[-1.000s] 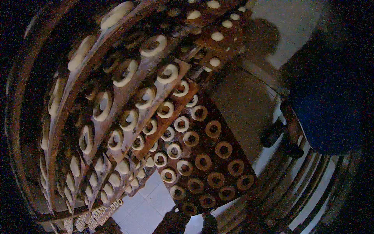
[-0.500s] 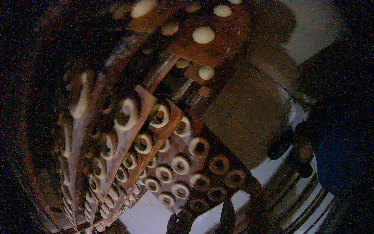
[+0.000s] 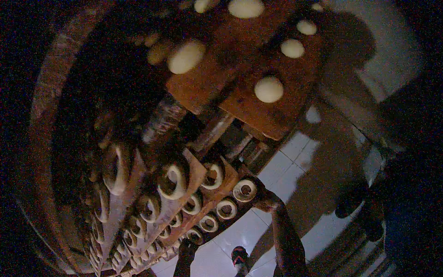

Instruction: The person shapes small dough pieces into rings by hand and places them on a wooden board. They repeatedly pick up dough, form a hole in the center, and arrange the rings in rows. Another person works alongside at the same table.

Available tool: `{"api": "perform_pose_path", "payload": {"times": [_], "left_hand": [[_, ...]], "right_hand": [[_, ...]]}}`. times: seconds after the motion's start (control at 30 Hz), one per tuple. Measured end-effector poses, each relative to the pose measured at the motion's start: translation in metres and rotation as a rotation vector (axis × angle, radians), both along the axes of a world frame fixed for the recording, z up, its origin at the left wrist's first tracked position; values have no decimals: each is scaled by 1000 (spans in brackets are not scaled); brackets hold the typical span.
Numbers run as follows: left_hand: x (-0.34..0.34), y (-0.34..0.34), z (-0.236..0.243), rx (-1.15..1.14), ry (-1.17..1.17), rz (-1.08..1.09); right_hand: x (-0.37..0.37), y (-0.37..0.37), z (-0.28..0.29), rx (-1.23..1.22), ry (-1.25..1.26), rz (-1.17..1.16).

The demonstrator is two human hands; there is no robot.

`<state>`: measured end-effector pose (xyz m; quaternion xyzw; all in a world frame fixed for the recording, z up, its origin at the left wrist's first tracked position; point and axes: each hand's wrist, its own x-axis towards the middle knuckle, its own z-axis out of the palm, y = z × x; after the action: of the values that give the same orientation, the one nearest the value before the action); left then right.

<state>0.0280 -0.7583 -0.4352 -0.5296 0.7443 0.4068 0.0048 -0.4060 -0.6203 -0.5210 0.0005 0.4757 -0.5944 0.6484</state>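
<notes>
A dark wooden board [image 3: 239, 206] with pale dough rings [image 3: 226, 209] on it lies low in the rack, mostly under the boards above, so only its outer part shows. My right hand [image 3: 266, 199] is closed on its far right corner, beside a dough ring. At the near end of the same edge, my left hand [image 3: 188, 249] grips the board; its fingers are dark and partly hidden. Directly above sits another wooden board [image 3: 229, 177], also bearing dough rings.
Further boards [image 3: 196, 173] of rings are stacked at left. Beyond a gap with wooden bars [image 3: 217, 131], upper boards [image 3: 247, 111] carry round dough pieces [image 3: 269, 89]. White floor tiles [image 3: 230, 235] and a foot [image 3: 239, 255] lie below. At right, another person [image 3: 410, 217] stands in shadow.
The lowest board has moved left into the rack beneath the others, hiding most of its rings. Both my arms have come further into view, and the view has shifted.
</notes>
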Motion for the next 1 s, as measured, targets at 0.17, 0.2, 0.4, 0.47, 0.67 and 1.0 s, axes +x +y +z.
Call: {"api": "perform_pose_path", "payload": {"times": [0.17, 0.2, 0.4, 0.47, 0.67, 1.0], "left_hand": [[71, -32, -41, -4, 170, -34], [84, -39, -45, 15, 191, 11], [104, -54, -43, 38, 423, 137], [101, -64, -31, -101, 195, 26], [112, -83, -21, -516, -459, -190], [109, -84, -80, -511, -244, -17]], "right_hand": [[28, -58, 1, -83, 23, 99], [32, -67, -2, -98, 28, 119], [39, -123, -10, -215, 36, 233], [39, -138, -9, -252, 35, 266], [56, -170, 6, -394, 37, 226], [134, -126, 59, -96, 657, 151]]}}
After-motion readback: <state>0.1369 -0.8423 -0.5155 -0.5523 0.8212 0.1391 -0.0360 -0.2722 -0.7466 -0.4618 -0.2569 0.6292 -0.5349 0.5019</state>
